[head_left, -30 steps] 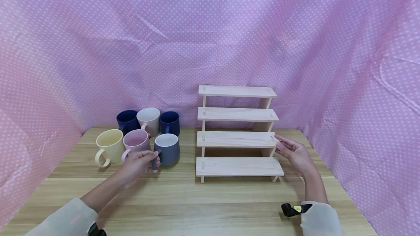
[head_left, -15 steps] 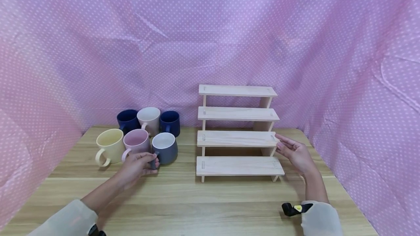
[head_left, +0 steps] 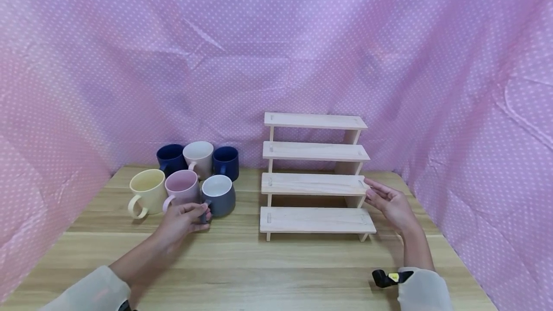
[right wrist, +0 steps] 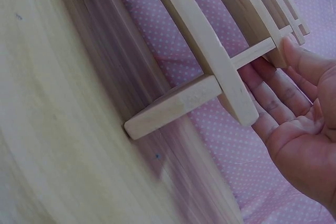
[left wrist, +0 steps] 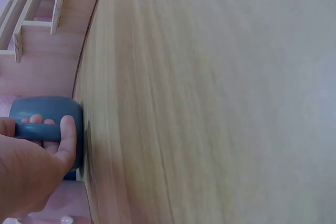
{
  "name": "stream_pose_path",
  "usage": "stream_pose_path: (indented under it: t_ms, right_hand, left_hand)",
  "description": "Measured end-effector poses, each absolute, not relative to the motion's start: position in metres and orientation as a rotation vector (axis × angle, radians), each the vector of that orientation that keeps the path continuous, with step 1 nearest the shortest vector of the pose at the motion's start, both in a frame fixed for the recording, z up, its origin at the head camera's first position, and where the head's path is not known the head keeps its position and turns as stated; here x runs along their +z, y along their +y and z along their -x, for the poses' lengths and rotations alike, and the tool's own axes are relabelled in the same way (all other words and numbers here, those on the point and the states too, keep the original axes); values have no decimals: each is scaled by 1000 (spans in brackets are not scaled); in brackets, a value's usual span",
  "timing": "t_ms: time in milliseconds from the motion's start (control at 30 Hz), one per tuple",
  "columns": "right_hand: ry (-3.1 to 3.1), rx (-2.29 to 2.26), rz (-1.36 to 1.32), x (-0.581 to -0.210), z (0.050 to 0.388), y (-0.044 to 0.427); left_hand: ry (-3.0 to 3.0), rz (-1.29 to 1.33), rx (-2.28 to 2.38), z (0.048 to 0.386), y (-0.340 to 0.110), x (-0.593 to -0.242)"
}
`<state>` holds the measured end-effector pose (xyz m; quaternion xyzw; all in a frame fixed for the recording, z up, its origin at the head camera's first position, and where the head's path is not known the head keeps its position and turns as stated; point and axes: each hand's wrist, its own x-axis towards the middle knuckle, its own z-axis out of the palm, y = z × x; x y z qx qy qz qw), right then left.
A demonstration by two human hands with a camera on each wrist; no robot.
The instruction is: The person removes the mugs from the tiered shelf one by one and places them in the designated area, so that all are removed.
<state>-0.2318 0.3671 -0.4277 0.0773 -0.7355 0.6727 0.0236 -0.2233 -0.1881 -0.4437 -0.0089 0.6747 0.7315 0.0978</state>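
Note:
My left hand [head_left: 183,224] grips the handle of a grey mug [head_left: 221,203] with a white inside. The mug stands upright at the front right of a group of mugs. In the left wrist view the fingers curl round the handle of the grey mug [left wrist: 44,106]. Just left of it is a pink mug [head_left: 181,187], partly behind my hand. At the other side my right hand [head_left: 390,208] holds the right end of the second-lowest board of a wooden tiered shelf [head_left: 317,220]. The right wrist view has the thumb against that board, with the fingers reaching behind.
A yellow mug [head_left: 149,196] stands at the far left. Behind are two navy mugs, one left [head_left: 172,159] and one right [head_left: 226,163], with a pale mug [head_left: 198,157] between them. Pink dotted cloth [head_left: 276,61] hangs round the wooden table [head_left: 259,272].
The grey mug has shifted slightly left, closer to the pink mug, with my left hand on its handle. My right hand stays at the shelf. The head view has moved a little.

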Motion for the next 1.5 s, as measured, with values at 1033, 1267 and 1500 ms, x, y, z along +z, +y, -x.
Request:
stream_pose_path:
  t_ms: [1033, 1267, 1500]
  right_hand:
    - [-2261, 2101, -252, -427, 230, 367]
    - [-2271, 2086, -243, -426, 229, 364]
    - [-2243, 2108, -253, -428, 230, 366]
  left_hand:
    - [1969, 61, 2149, 221, -192, -441]
    - [1994, 118, 2170, 217, -190, -439]
    - [1981, 113, 2176, 218, -189, -440]
